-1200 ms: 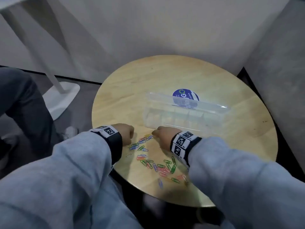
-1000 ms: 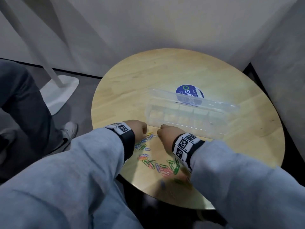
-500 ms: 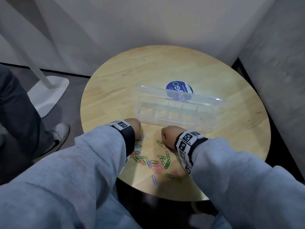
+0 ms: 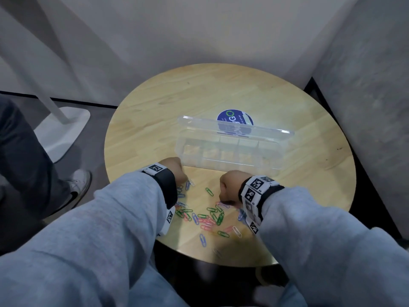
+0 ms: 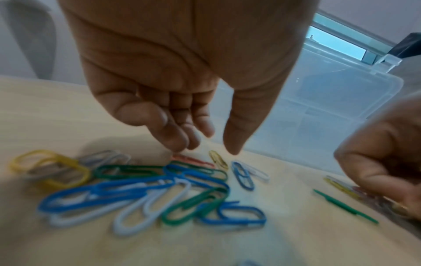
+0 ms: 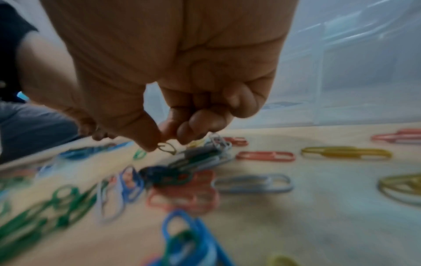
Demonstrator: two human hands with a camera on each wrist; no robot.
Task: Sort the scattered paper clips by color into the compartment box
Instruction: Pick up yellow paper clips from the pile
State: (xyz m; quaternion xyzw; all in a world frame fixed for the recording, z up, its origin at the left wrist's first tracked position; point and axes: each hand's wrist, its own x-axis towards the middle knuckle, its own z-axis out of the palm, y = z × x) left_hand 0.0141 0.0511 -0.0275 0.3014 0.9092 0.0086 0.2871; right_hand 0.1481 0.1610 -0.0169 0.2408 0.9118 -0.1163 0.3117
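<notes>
Round pale-wood table set into a corner of grey walls. Paper clips lie scattered loose across the near part of the tabletop: green, blue, red, yellow, white, some overlapping. Thickest cluster sits between the two wrists; a lone green clip lies a little farther in, and a blue clip and a white one lie toward the near rim. Clear compartment box stands just beyond the clips, lid open and standing upright at the back, dividers visible; no clips can be made out in its compartments. Left hand hangs over the left end of the scatter, fingers pointing down and loosely extended, thumb apart from them, tips just above a red clip and a yellow clip; holding nothing. Right hand is lowered at the right end of the scatter, fingers curled, thumb and fingertips pinching a small dark-looking clip; blur hides its true colour. Both wrists carry black bands with square-patterned markers over grey sleeves. Behind the box, a round blue sticker lies on the wood, partly seen through the lid. Left of the table: white stand base on the floor, and another person's dark trouser leg and white shoe.
</notes>
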